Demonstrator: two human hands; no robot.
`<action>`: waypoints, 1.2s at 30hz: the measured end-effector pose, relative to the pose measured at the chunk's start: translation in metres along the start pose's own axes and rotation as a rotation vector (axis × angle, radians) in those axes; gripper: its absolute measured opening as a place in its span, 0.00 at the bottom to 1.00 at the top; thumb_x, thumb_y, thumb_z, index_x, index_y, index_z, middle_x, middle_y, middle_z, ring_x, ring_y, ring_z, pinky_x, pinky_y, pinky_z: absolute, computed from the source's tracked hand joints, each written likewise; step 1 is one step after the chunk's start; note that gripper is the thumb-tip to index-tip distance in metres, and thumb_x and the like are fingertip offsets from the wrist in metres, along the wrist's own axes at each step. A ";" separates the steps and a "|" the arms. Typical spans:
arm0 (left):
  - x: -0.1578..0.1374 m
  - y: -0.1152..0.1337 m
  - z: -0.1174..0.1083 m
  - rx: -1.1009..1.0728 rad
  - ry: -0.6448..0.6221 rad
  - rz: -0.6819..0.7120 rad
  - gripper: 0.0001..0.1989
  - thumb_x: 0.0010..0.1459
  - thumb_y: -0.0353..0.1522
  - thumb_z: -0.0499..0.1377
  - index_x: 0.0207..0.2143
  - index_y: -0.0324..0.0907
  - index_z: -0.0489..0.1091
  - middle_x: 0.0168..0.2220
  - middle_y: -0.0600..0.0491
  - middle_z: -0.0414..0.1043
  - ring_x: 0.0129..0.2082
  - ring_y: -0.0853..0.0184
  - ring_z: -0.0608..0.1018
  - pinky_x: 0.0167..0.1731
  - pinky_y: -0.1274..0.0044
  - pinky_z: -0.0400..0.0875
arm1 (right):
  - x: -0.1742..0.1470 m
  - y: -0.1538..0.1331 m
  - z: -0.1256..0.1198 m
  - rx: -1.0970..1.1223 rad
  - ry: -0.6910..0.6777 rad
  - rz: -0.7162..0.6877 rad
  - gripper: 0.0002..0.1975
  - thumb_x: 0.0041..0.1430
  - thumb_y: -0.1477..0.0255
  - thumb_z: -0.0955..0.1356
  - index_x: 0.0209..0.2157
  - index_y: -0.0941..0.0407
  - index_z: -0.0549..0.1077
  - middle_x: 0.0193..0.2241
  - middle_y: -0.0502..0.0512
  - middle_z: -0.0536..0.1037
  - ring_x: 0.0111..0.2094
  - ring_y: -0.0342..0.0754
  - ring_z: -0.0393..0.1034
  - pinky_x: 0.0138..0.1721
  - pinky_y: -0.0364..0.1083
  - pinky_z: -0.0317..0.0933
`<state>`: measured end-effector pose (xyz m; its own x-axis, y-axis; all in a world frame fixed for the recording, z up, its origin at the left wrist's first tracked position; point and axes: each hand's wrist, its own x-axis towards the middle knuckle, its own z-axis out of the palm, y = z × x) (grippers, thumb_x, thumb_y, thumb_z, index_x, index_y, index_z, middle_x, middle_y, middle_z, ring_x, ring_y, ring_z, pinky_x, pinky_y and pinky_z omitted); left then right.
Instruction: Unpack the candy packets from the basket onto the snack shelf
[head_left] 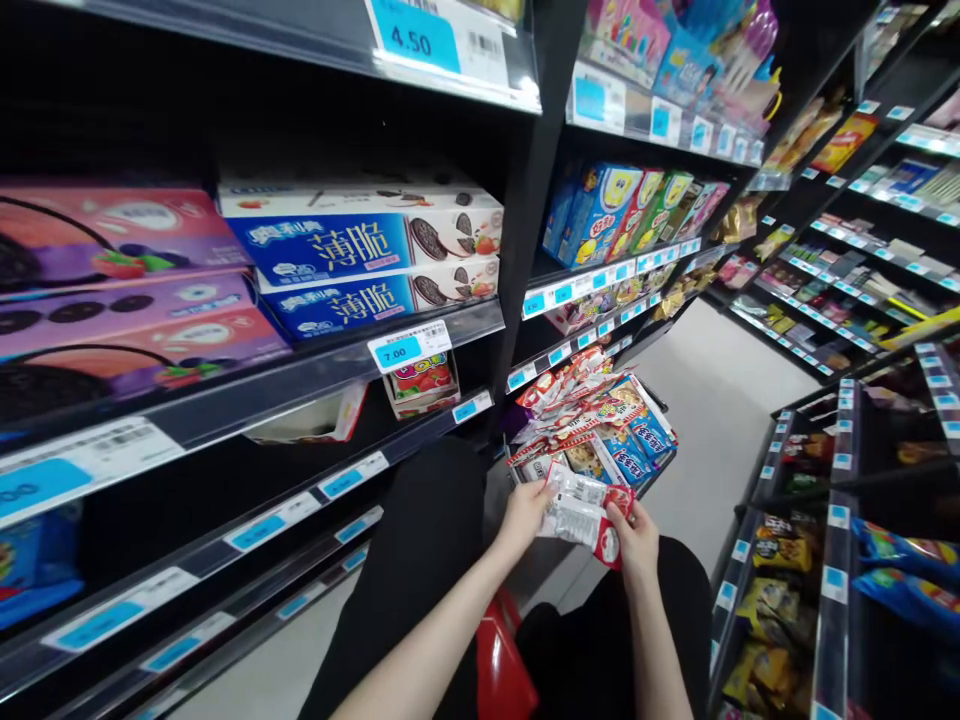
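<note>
Between my two hands is a pair of small red and silver-white snack packets point(577, 512), their printed backs turned up. My left hand point(528, 512) is closed on their left end, with the thumb on top. At their right end my right hand point(634, 535) pinches the red edge between thumb and fingers. Just beyond the packets stands a basket filled with snack bags point(592, 425), red-and-white ones at the left and blue ones at the right. The packets overlap its near side in view; whether they touch it I cannot tell.
On the left shelf lie blue-and-white biscuit boxes point(352, 245) and pink-purple boxes point(127, 290). An open carton with a red packet point(421, 378) sits one shelf lower. A red object point(504, 660) is between my legs. Grey floor point(720, 370) runs along the aisle, with snack racks point(780, 600) at right.
</note>
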<state>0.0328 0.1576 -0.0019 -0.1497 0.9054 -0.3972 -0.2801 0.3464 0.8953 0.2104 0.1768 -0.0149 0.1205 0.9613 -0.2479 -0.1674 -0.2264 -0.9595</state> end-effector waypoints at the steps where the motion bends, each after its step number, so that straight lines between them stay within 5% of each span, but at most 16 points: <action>1: -0.005 0.003 -0.002 -0.032 -0.039 -0.068 0.21 0.45 0.48 0.59 0.25 0.37 0.69 0.23 0.52 0.70 0.26 0.63 0.72 0.25 0.77 0.66 | -0.001 0.002 -0.002 0.012 -0.005 -0.005 0.21 0.37 0.64 0.74 0.35 0.58 0.74 0.27 0.55 0.80 0.28 0.52 0.73 0.30 0.48 0.67; 6: -0.023 0.011 -0.012 -0.314 -0.384 -0.573 0.28 0.48 0.54 0.52 0.39 0.40 0.69 0.34 0.46 0.73 0.31 0.55 0.76 0.30 0.59 0.71 | -0.009 0.000 -0.013 -0.070 0.005 -0.139 0.16 0.39 0.64 0.74 0.32 0.57 0.76 0.28 0.54 0.78 0.30 0.50 0.71 0.33 0.48 0.65; 9: -0.025 0.005 -0.010 -0.458 -0.250 -0.646 0.18 0.54 0.42 0.53 0.37 0.36 0.69 0.29 0.47 0.72 0.30 0.59 0.76 0.35 0.61 0.72 | -0.012 -0.010 -0.019 -0.214 -0.181 -0.260 0.10 0.39 0.65 0.74 0.25 0.56 0.78 0.26 0.54 0.76 0.31 0.50 0.68 0.36 0.49 0.63; 11: -0.025 0.001 -0.007 -0.485 -0.163 -0.586 0.09 0.53 0.30 0.55 0.36 0.33 0.69 0.26 0.48 0.72 0.28 0.63 0.76 0.36 0.68 0.73 | -0.014 -0.016 -0.022 -0.286 -0.304 -0.334 0.06 0.39 0.67 0.74 0.22 0.54 0.78 0.25 0.54 0.75 0.33 0.51 0.67 0.39 0.51 0.62; 16: -0.023 0.001 -0.004 -0.459 -0.104 -0.409 0.17 0.42 0.15 0.58 0.37 0.32 0.69 0.25 0.49 0.75 0.25 0.65 0.78 0.32 0.76 0.72 | -0.013 -0.014 -0.028 -0.321 -0.385 -0.355 0.02 0.39 0.70 0.73 0.20 0.52 0.77 0.42 0.58 0.74 0.48 0.58 0.62 0.49 0.56 0.57; 19: -0.019 0.004 -0.003 -0.495 -0.121 -0.350 0.14 0.42 0.16 0.60 0.34 0.30 0.68 0.26 0.46 0.75 0.27 0.62 0.78 0.34 0.73 0.73 | -0.007 -0.004 -0.030 -0.235 -0.388 -0.265 0.03 0.40 0.69 0.72 0.22 0.52 0.78 0.48 0.58 0.71 0.52 0.59 0.60 0.51 0.57 0.56; 22: -0.016 0.004 0.000 -0.551 -0.144 -0.268 0.15 0.41 0.18 0.62 0.36 0.32 0.68 0.29 0.45 0.76 0.31 0.59 0.79 0.38 0.69 0.72 | 0.000 0.006 -0.028 0.000 -0.237 -0.139 0.08 0.42 0.64 0.70 0.23 0.53 0.77 0.47 0.58 0.72 0.49 0.58 0.64 0.46 0.55 0.62; 25: -0.015 0.006 0.005 -0.574 -0.207 -0.162 0.19 0.41 0.22 0.65 0.38 0.33 0.69 0.34 0.44 0.76 0.36 0.58 0.78 0.42 0.68 0.71 | 0.004 0.012 -0.022 0.168 -0.067 0.040 0.15 0.43 0.60 0.70 0.31 0.54 0.75 0.40 0.57 0.77 0.41 0.56 0.71 0.37 0.53 0.67; 28: -0.017 0.008 0.008 -0.564 -0.272 -0.097 0.21 0.42 0.27 0.66 0.42 0.34 0.69 0.37 0.44 0.75 0.37 0.60 0.78 0.43 0.69 0.69 | 0.003 0.016 -0.015 0.141 -0.135 0.196 0.21 0.38 0.62 0.73 0.36 0.57 0.73 0.31 0.57 0.79 0.32 0.55 0.73 0.33 0.53 0.68; 32: -0.015 0.001 0.008 -0.394 -0.213 -0.063 0.19 0.48 0.33 0.63 0.43 0.36 0.69 0.33 0.47 0.76 0.32 0.63 0.77 0.36 0.72 0.70 | -0.001 0.018 -0.012 0.105 -0.180 0.157 0.19 0.36 0.64 0.74 0.32 0.59 0.74 0.25 0.54 0.79 0.27 0.54 0.73 0.30 0.51 0.68; 36: -0.007 -0.014 0.004 -0.088 -0.057 -0.112 0.14 0.48 0.38 0.61 0.32 0.35 0.72 0.20 0.52 0.73 0.22 0.65 0.74 0.25 0.75 0.67 | -0.001 0.015 -0.017 0.055 -0.127 0.137 0.18 0.35 0.63 0.75 0.30 0.58 0.75 0.23 0.53 0.79 0.25 0.53 0.73 0.26 0.50 0.67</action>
<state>0.0415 0.1474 -0.0113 -0.0594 0.8759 -0.4788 -0.3744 0.4251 0.8241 0.2241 0.1699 -0.0312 -0.0306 0.9350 -0.3533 -0.2271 -0.3507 -0.9085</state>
